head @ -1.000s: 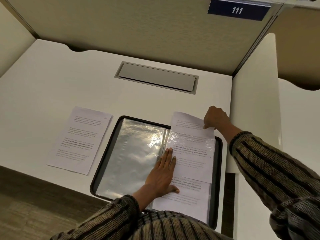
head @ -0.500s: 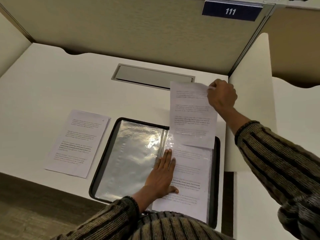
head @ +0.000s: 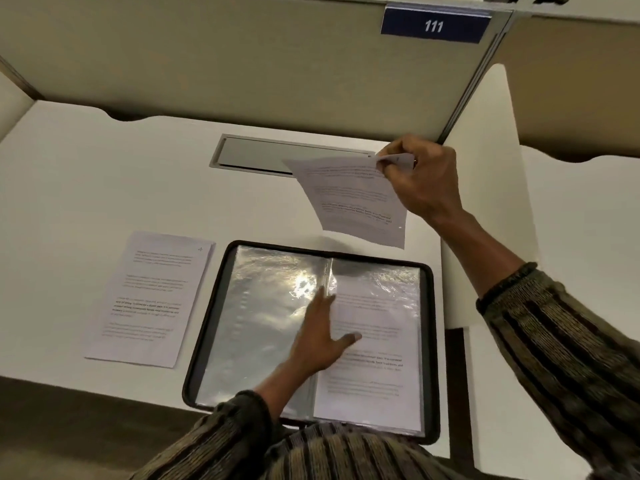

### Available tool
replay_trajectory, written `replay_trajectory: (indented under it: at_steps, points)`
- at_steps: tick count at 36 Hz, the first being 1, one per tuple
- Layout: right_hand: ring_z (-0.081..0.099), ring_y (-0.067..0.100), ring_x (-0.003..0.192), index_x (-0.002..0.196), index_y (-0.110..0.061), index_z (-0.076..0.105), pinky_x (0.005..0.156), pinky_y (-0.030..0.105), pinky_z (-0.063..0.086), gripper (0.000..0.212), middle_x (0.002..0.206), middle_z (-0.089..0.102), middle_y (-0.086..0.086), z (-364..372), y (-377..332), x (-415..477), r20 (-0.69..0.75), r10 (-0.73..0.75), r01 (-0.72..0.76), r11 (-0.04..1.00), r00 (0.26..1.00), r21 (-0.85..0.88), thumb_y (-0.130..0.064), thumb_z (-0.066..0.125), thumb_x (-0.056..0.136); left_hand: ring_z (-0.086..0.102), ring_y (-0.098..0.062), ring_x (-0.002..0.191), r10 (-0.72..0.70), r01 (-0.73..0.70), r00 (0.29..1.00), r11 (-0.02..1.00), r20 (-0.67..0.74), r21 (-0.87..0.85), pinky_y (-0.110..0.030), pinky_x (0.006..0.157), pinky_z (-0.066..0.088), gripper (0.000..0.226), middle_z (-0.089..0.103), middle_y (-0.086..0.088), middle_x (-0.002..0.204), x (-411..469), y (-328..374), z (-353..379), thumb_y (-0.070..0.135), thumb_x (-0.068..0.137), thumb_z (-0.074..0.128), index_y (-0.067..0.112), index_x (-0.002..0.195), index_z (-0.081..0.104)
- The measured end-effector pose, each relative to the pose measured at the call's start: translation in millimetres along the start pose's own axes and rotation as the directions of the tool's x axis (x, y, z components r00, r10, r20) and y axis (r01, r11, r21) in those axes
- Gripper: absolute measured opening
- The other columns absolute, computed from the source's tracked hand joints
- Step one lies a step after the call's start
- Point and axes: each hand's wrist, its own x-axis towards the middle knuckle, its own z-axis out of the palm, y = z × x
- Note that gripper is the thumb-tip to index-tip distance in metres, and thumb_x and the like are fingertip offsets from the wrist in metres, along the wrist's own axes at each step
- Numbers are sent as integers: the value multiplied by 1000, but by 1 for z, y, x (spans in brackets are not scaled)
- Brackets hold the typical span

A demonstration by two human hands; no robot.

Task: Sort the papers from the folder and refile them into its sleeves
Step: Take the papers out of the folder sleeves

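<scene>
Pulled sheet (head: 349,199) now fully out of sleeve (head: 377,306), raised above folder (head: 429,341); right hand (head: 426,181) fingers (head: 384,164) pinch top corner; left hand (head: 320,336) flat, fingers straight, pressing folder. Judged next: pile (head: 149,299) on bench (head: 86,188).

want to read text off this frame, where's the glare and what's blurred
Head view: bright glare on the folder's left sleeve near the spine; head view: the left hand is smeared at the fingertips; head view: the held sheet in the right hand throws a dark shadow on the top of the right sleeve; head view: print on the loose paper is too soft to read.
</scene>
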Motion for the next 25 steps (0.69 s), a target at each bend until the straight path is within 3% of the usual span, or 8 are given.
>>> replay_trajectory:
  at_steps: [4, 8, 10, 13, 16, 19, 22, 25]
  points:
    - [70, 10, 81, 92, -21, 79, 72, 43, 58, 7, 92, 77, -13, -9, -19, -9, 157, -76, 67, 996, 985, 64, -22, 77, 85, 26, -22, 158, -200, 138, 948, 960, -250, -243, -46, 128, 29, 122, 24, -3, 174, 5, 3, -45, 68, 75, 85, 15, 166, 25]
    - [72, 10, 81, 92, -20, 81, 73, 42, 59, 8, 90, 77, -10, -9, -42, -15, 309, -114, 77, 988, 944, 131, -19, 80, 85, 39, -22, 153, -275, 148, 910, 915, -311, -375, -50, 122, 41, 131, 30, 4, 171, 14, -14, -99, 84, 61, 84, 26, 165, 27]
    - [73, 16, 82, 92, -19, 81, 72, 48, 60, 8, 91, 78, -6, -3, -53, -16, 348, -89, 23, 981, 933, 191, -21, 82, 84, 45, -11, 146, -256, 111, 914, 903, -313, -415, -42, 119, 45, 115, 40, 11, 163, 14, -15, -124, 74, 63, 90, 35, 157, 38]
    - [74, 26, 83, 92, -14, 80, 72, 54, 61, 10, 92, 78, 2, 8, -71, -18, 376, -44, -70, 956, 926, 284, -20, 84, 85, 55, 20, 115, -161, -23, 915, 895, -369, -446, -17, 99, 47, 65, 57, 28, 128, 12, -15, -158, 40, 74, 97, 53, 121, 53]
    - [74, 32, 87, 94, -6, 77, 77, 51, 63, 13, 94, 77, 11, 21, -88, -20, 396, 27, -196, 899, 918, 392, -16, 84, 88, 70, -4, 115, -119, -60, 945, 852, -304, -520, -31, 100, 57, 48, 73, 10, 125, 5, -18, -185, 35, 79, 94, 34, 122, 71]
    - [75, 33, 87, 94, -5, 76, 79, 49, 63, 19, 95, 77, 12, 42, -101, -24, 371, 131, -299, 846, 919, 442, -20, 85, 88, 77, -17, 104, -128, -72, 949, 803, -289, -592, -30, 90, 63, 36, 80, -3, 115, -7, -23, -203, 19, 86, 86, 11, 120, 78]
    - [77, 28, 96, 106, -6, 78, 88, 50, 63, 28, 104, 80, 6, 73, -104, -32, 375, 275, -448, 724, 885, 525, -25, 86, 87, 78, -24, 103, -160, -41, 950, 785, -267, -618, -42, 93, 64, 29, 81, -5, 111, -19, -37, -213, 15, 92, 82, 6, 120, 78]
    - [77, 24, 102, 112, -16, 79, 91, 49, 63, 38, 107, 80, 1, 108, -103, -47, 424, 458, -623, 602, 782, 499, -38, 88, 84, 78, -28, 103, -216, -1, 947, 738, -237, -675, -46, 92, 64, 27, 81, -6, 112, -29, -56, -223, 19, 96, 80, 9, 120, 78]
